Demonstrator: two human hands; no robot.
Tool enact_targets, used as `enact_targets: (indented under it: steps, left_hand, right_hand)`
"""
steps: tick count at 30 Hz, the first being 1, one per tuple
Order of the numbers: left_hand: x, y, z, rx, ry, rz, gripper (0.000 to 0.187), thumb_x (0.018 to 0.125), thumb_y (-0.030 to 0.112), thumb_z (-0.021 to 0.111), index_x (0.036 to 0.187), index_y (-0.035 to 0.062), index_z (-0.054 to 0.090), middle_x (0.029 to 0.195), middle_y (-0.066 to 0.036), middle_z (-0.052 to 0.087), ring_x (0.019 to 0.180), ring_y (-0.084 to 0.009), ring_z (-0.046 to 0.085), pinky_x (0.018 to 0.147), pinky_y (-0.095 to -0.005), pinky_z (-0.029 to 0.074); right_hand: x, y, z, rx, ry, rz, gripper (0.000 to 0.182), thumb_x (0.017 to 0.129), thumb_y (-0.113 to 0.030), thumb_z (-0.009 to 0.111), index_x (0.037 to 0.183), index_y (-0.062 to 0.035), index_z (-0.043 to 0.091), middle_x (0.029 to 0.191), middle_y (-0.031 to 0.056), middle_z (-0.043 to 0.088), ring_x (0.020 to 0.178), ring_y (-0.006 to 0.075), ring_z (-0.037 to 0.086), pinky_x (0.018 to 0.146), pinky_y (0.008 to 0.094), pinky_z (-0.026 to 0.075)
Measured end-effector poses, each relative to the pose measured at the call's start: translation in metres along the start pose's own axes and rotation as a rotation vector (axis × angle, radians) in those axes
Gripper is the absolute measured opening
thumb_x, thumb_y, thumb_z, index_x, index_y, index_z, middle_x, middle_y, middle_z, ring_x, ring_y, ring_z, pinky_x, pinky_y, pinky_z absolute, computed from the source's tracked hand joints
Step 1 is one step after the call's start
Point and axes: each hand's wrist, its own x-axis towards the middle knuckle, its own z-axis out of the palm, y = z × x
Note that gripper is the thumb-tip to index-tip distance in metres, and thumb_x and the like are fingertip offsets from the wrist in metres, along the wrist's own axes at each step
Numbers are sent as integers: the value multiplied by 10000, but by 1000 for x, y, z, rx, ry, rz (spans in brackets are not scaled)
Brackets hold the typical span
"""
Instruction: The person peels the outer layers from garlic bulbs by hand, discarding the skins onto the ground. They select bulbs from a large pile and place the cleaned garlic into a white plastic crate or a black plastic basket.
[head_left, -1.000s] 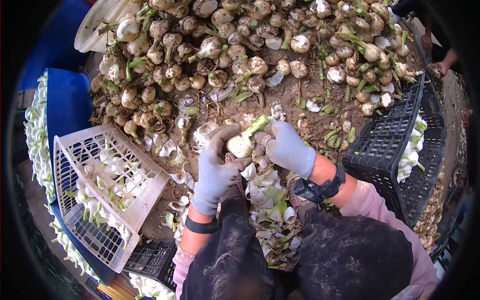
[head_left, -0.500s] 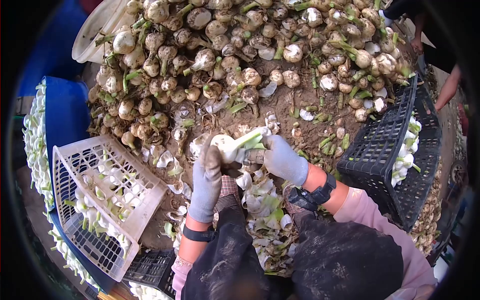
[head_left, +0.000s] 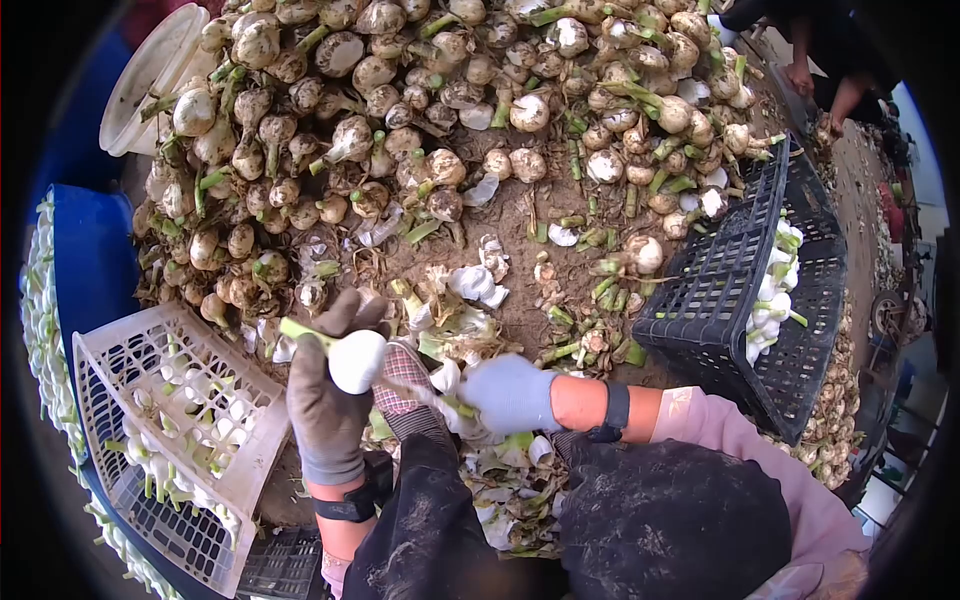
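Observation:
My gloved left hand is closed around a garlic bulb, smooth and white, with a short green stem pointing up and left. To its right my gloved right hand is closed, its back toward me. A thin pale strip stretches between the bulb and the right fingers; whether it is skin or something else is hard to tell. Below the hands, peeled garlic skins lie heaped between my legs. Dirty, unpeeled garlic bulbs form a large pile ahead.
A white crate with peeled garlic leans at the left, by a blue container. At the right a black crate lies tipped with white bulbs inside. A pale basin stands at the far left; another person's hand shows at the upper right.
The hands have separated, the left going left and down with the garlic, the right lower. The bulb now looks clean and white. Fresh skins lie in front, and the view has shifted right.

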Motion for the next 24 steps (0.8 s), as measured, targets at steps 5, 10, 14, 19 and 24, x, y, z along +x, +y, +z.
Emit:
enact_targets:
  steps: [5,10,14,19,24]
  left_hand:
    - [-36,109,-80,-535,-121,515,663,869,85,615,1411,-54,258,1419,-348,300,1313,-455,364,1112,-540,336]
    - [-62,130,-19,-777,-418,502,641,936,176,526,1466,-8,216,1506,-234,252,1379,-417,272,1098,-499,357]
    - [-8,40,2,68,-43,342,507,1011,359,395,1384,17,412,1324,-189,531,1171,-311,562,977,-410,482]
    - [14,-29,32,603,-115,-88,719,746,105,766,1363,-7,414,1301,-119,518,1213,-241,496,1049,-399,385]
    - [19,-37,19,988,1,109,738,646,75,816,1290,-14,465,1251,-130,539,1169,-222,521,1011,-336,403]
  right_hand:
    - [-28,7,-2,-14,19,42,349,797,-235,618,1109,-77,620,962,152,662,848,316,665,698,436,519]
    - [-62,97,-25,-618,953,684,385,741,-106,601,1121,-167,611,1136,70,573,1106,278,504,854,428,397]
    - [-59,142,-9,-428,793,1030,298,758,-153,644,1056,-150,648,1162,96,571,1103,313,522,838,444,437]
    - [-27,67,-25,992,939,-47,282,907,-113,624,1156,14,585,1009,126,666,969,133,611,814,284,495]
    - [8,31,-47,870,741,32,258,934,-179,586,1093,23,613,923,153,687,848,204,653,754,326,514]
